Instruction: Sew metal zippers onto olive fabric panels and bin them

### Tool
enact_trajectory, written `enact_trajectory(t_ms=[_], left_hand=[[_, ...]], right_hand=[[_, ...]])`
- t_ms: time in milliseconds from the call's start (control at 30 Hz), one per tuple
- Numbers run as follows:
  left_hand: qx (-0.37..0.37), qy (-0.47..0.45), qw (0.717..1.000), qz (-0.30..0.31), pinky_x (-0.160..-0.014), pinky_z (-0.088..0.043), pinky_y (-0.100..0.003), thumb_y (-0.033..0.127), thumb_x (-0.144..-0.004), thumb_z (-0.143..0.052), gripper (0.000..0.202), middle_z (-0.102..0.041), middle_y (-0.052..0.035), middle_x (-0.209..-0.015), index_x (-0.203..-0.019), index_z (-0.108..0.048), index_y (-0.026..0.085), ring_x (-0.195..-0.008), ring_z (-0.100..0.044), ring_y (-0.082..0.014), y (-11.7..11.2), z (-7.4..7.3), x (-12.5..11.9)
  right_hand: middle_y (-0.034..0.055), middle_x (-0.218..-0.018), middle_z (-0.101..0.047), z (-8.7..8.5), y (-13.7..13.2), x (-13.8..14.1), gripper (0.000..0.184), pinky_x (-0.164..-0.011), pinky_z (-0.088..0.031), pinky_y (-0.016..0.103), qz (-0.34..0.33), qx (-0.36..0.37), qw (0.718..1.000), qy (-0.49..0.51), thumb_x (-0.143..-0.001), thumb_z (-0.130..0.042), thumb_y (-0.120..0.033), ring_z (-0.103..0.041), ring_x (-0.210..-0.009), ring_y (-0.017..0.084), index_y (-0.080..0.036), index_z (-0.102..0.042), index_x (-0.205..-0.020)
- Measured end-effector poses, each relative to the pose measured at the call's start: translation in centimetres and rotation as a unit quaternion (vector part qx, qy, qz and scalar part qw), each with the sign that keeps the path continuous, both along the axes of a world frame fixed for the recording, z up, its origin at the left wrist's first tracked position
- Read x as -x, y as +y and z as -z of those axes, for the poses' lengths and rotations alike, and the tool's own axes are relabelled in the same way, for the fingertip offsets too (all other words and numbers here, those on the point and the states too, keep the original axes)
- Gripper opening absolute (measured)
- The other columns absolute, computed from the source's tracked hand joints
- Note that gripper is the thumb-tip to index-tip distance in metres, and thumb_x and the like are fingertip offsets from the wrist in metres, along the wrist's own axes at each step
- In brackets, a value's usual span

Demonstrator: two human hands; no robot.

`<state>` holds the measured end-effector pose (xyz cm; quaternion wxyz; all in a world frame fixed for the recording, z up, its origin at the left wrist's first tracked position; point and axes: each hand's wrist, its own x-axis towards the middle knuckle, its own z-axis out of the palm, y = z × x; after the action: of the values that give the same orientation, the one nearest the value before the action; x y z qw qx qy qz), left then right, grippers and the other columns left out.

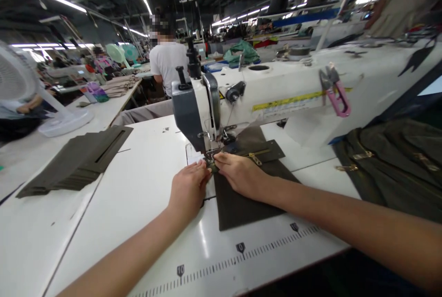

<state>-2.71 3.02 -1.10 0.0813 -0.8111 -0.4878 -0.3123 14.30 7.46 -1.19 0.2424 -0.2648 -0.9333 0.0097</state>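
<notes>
Under the needle area of a white sewing machine (293, 87) lies a dark olive fabric panel (238, 212) with a gold zipper pull (255, 159) on it. My left hand (189, 185) is at the left of the presser foot (211, 155), its fingers bent together and pinching the fabric's edge. From the right, my right hand (241, 173) reaches across the panel, fingertips closed on the fabric just in front of the foot. The fingertips of both hands nearly meet there. The exact stitch spot is hidden by fingers and foot.
A stack of olive fabric pieces (79, 156) lies at the left. More olive fabric with zippers (390, 168) is heaped at the right. Pink-handled snips (336, 92) sit on the machine arm. A white fan (65, 122) stands far left; a person in white (169, 64) is beyond.
</notes>
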Motion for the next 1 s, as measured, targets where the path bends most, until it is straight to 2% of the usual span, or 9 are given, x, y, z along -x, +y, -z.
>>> enact_trajectory(t_ms=[300,400,567,767,1000], left_hand=[[-0.034,0.037,0.999,0.021,-0.082,-0.052,-0.035,0.014,-0.084,-0.046,0.02,-0.07,-0.0088,-0.088,-0.077,-0.064,0.016,-0.084,-0.066,-0.0203,0.2,0.1,-0.1],[-0.026,0.048,0.998,0.011,-0.083,-0.052,-0.036,0.014,-0.085,-0.045,0.02,-0.069,-0.0105,-0.093,-0.079,-0.063,0.015,-0.087,-0.065,-0.0214,0.5,0.1,-0.1],[-0.002,0.044,0.999,0.004,-0.083,-0.051,-0.036,0.014,-0.086,-0.045,0.019,-0.069,-0.011,-0.09,-0.077,-0.061,0.015,-0.086,-0.065,-0.0214,0.8,-0.1,-0.2],[0.014,0.026,1.0,0.007,-0.08,-0.052,-0.036,0.013,-0.085,-0.044,0.016,-0.069,-0.0105,-0.087,-0.078,-0.058,0.015,-0.084,-0.065,-0.0216,0.8,-0.4,-0.2],[0.011,0.031,0.999,-0.001,-0.081,-0.051,-0.036,0.013,-0.084,-0.044,0.015,-0.069,-0.0096,-0.086,-0.078,-0.057,0.017,-0.083,-0.065,-0.0209,1.1,-0.4,0.0]], right_hand=[[0.0144,-0.104,-0.06,0.4,0.6,-0.2,0.02,-0.09,-0.045,0.032,-0.015,-0.028,0.999,-0.004,-0.08,-0.045,-0.005,-0.056,-0.098,0.021,-0.007,-0.06,-0.093],[0.0137,-0.102,-0.061,0.5,0.9,-0.2,0.019,-0.086,-0.047,0.032,-0.012,-0.024,1.0,-0.002,-0.081,-0.043,-0.006,-0.057,-0.096,0.021,-0.009,-0.059,-0.091],[0.0124,-0.1,-0.061,0.4,1.2,-0.1,0.016,-0.076,-0.051,0.03,0.011,-0.009,1.0,-0.017,-0.081,-0.042,-0.007,-0.059,-0.09,0.019,-0.012,-0.058,-0.083],[0.0124,-0.102,-0.061,0.2,1.1,0.0,0.018,-0.077,-0.05,0.029,0.004,-0.01,1.0,-0.012,-0.082,-0.042,-0.006,-0.059,-0.09,0.018,-0.013,-0.058,-0.083],[0.0124,-0.102,-0.061,-0.4,1.1,0.2,0.019,-0.082,-0.047,0.031,0.02,0.023,0.999,-0.008,-0.081,-0.042,-0.007,-0.058,-0.092,0.019,-0.012,-0.06,-0.085]])
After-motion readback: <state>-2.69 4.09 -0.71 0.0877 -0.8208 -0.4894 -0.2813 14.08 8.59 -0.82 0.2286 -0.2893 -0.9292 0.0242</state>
